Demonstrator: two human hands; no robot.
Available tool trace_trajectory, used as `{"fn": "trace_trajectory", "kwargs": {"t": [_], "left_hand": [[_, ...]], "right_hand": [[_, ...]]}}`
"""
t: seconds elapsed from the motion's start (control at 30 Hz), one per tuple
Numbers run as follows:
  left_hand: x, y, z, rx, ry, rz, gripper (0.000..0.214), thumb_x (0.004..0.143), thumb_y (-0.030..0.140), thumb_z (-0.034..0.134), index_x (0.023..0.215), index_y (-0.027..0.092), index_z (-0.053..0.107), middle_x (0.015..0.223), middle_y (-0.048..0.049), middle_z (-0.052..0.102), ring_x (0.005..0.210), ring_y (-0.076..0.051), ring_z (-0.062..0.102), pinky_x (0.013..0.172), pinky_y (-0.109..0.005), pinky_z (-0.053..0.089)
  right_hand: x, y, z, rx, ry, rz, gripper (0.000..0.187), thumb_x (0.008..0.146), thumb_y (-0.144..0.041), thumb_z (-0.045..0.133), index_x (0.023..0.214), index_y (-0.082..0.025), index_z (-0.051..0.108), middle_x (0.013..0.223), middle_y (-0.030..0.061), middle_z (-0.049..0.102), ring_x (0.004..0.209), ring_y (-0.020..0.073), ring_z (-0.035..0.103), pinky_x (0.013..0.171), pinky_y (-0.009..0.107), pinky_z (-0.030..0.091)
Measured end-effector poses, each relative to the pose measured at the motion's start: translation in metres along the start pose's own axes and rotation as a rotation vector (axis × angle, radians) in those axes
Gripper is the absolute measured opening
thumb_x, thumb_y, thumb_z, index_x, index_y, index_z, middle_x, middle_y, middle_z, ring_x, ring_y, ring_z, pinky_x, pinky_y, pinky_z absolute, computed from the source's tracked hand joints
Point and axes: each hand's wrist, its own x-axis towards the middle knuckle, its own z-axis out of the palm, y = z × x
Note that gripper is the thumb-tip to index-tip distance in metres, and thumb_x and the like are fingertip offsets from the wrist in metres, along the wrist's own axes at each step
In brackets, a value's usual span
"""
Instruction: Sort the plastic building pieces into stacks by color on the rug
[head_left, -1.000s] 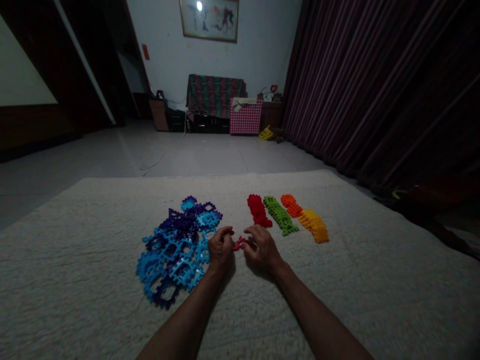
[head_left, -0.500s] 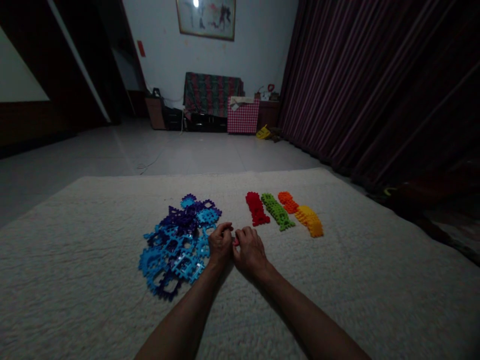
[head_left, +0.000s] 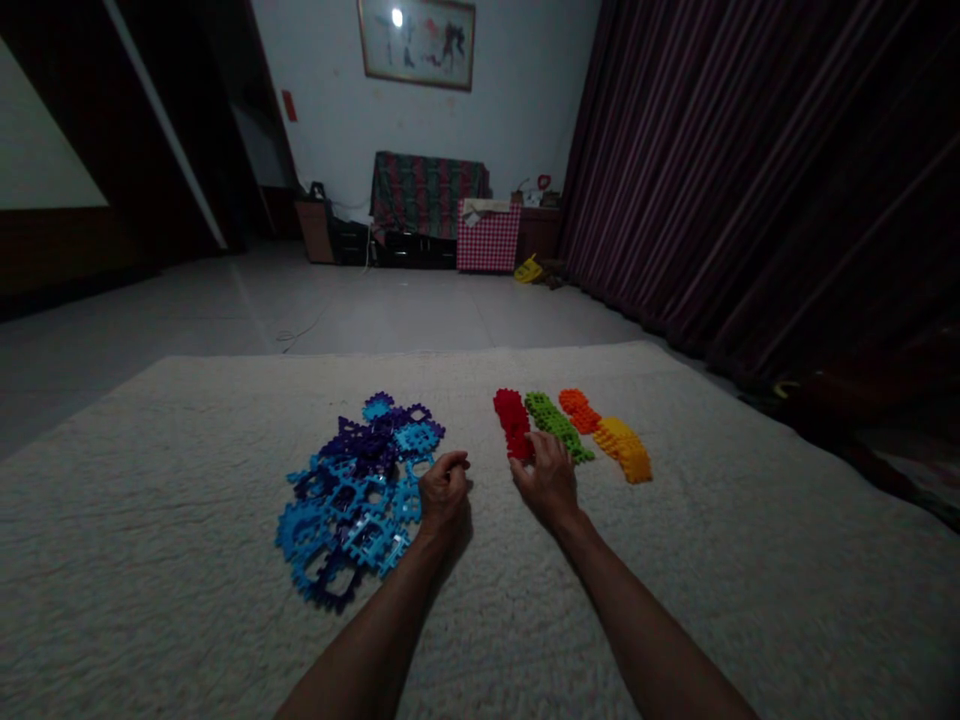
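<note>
My right hand [head_left: 549,480] reaches the near end of a row of red interlocking toy pieces [head_left: 511,415]. Its thumb and fingertips close around the row's last red piece. Beside that row lies a strip of green pieces [head_left: 551,418], partly behind my fingers. My left hand [head_left: 444,490] rests with curled fingers at the right edge of a loose heap of blue and purple toothed plastic pieces [head_left: 360,490]. Whatever lies inside its fingers, if anything, is hidden.
Further right lie an orange group [head_left: 578,411] and a yellow row [head_left: 625,450] of similar pieces. All rest on a pale quilted mat [head_left: 675,580]. Beyond it are a tiled floor [head_left: 405,320], a low cabinet draped with cloth [head_left: 429,190], and a dark curtain [head_left: 675,170] on the right.
My right hand has moved away from my left, rightward and forward to the red row. My left hand has stayed nearly in place beside the blue heap.
</note>
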Motion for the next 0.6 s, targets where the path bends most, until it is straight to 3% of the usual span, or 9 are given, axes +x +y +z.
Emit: {"fn": "trace_trajectory", "kwargs": {"t": [0.17,0.3,0.5,0.6], "left_hand": [[0.000,-0.003,0.000,-0.011,-0.011,-0.004,0.028,0.071,0.025,0.052,0.087,0.015,0.073,0.076,-0.0051,0.073,0.064,-0.015,0.067,0.056,-0.025,0.055],[0.001,-0.007,0.002,0.019,-0.023,0.020,0.029,0.073,0.023,0.050,0.088,0.016,0.073,0.078,-0.0051,0.073,0.068,-0.016,0.068,0.057,-0.025,0.054],[-0.001,-0.007,0.002,0.445,-0.205,0.281,0.029,0.079,0.011,0.049,0.093,0.017,0.074,0.091,-0.0073,0.075,0.088,-0.019,0.068,0.084,-0.033,0.053],[-0.003,-0.005,0.003,0.596,-0.245,0.321,0.028,0.080,0.008,0.052,0.097,0.017,0.072,0.095,-0.0086,0.074,0.093,-0.021,0.066,0.089,-0.035,0.050]], "right_hand": [[-0.003,0.005,0.006,0.030,0.058,-0.025,0.050,0.080,-0.034,0.067,0.125,-0.017,0.055,0.128,0.0141,0.057,0.117,0.0303,0.050,0.099,0.045,0.041],[-0.012,-0.001,-0.002,0.072,0.054,-0.036,0.038,0.083,-0.022,0.059,0.120,-0.015,0.057,0.119,0.0137,0.059,0.112,0.0273,0.052,0.098,0.042,0.042],[-0.040,-0.028,-0.017,0.105,-0.149,-0.075,0.024,0.084,-0.009,0.050,0.104,-0.016,0.062,0.104,0.0092,0.063,0.098,0.0223,0.055,0.090,0.034,0.043],[-0.048,-0.039,-0.021,0.035,-0.212,-0.044,0.019,0.086,-0.010,0.050,0.097,-0.019,0.063,0.101,0.0075,0.063,0.095,0.0218,0.054,0.086,0.033,0.040]]}}
